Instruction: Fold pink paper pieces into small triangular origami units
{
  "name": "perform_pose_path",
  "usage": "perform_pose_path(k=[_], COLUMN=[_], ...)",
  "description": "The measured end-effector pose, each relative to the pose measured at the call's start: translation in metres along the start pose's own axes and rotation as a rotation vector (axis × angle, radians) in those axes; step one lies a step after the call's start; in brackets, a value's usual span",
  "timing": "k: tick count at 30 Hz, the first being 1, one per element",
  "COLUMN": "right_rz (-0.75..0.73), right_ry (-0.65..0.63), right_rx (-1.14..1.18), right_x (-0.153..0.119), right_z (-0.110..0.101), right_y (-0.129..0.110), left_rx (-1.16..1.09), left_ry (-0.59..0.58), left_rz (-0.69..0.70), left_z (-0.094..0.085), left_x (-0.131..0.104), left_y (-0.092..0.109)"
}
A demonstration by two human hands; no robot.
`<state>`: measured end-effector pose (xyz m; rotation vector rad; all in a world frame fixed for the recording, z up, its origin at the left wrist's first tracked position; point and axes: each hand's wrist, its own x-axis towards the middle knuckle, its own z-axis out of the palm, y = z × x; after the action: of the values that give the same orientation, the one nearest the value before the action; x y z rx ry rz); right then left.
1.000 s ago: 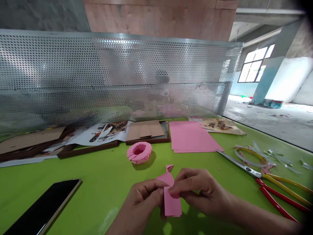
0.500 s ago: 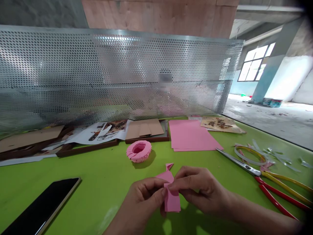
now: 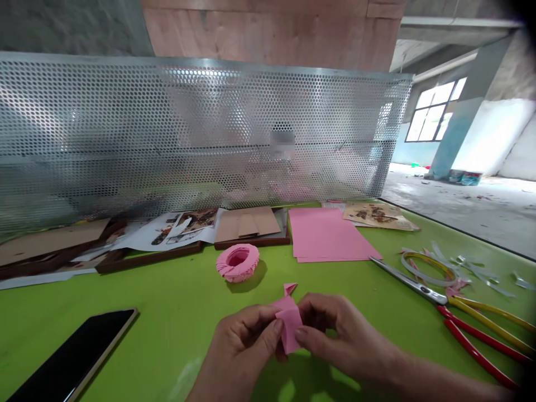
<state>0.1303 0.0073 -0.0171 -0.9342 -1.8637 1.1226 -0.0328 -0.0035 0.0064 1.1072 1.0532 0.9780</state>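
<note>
Bare hands (image 3: 245,341), bare right forearm (image 3: 427,368)

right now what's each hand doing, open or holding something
Left hand: closed, pinching the folded pink paper.
Right hand: fingers curled, thumb at the same paper's right edge.

Bright daylight; window (image 3: 431,117), far R of & beyond pink ring (image 3: 237,262), blown out. Soft shadows on tabletop (image 3: 176,324) just R of ring & nearer camera than ring. Glare on mesh (image 3: 201,123) behind ring; pixelated patch there too.
</note>
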Motion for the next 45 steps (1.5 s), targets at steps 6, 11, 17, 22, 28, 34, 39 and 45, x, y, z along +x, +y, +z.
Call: perform_pose_path(k=[6, 11, 17, 22, 28, 34, 39, 45], right_rz=[-0.021, -0.167, -0.427, -0.522, -0.541, -0.507, -0.237, -0.029], right_ry=[0.049, -0.044, -0.049, -0.087, -0.11, -0.105, -0.096, -0.086], right_rx=[-0.11, -0.288, -0.61, -0.689, -0.705, -0.585, -0.363, -0.136], right_x=[0.003, -0.001, 0.001, 0.001, 0.003, 0.004, 0.002, 0.004], right_z=[0.0, -0.006, -0.012, -0.015, -0.017, -0.015, -0.011, -0.015], right_y=[-0.002, 0.003, -0.001, -0.007, -0.005, -0.002, 0.003, 0.002], left_rx=[0.022, 0.266, 0.587, 0.673, 0.668, 0.553, 0.43, 0.342], left_ry=[-0.009, -0.116, -0.085, -0.102, -0.203, -0.183, -0.18, -0.149], left_rz=[0.028, 0.132, 0.384, 0.489, 0.447, 0.477, 0.353, 0.185], left_z=[0.002, -0.003, -0.004, -0.004, -0.005, -0.002, -0.006, -0.009], left_x=[0.002, 0.002, -0.002, -0.003, -0.003, -0.004, -0.003, 0.0], left_y=[-0.002, -0.005, -0.003, -0.001, 0.003, 0.001, -0.001, -0.002])
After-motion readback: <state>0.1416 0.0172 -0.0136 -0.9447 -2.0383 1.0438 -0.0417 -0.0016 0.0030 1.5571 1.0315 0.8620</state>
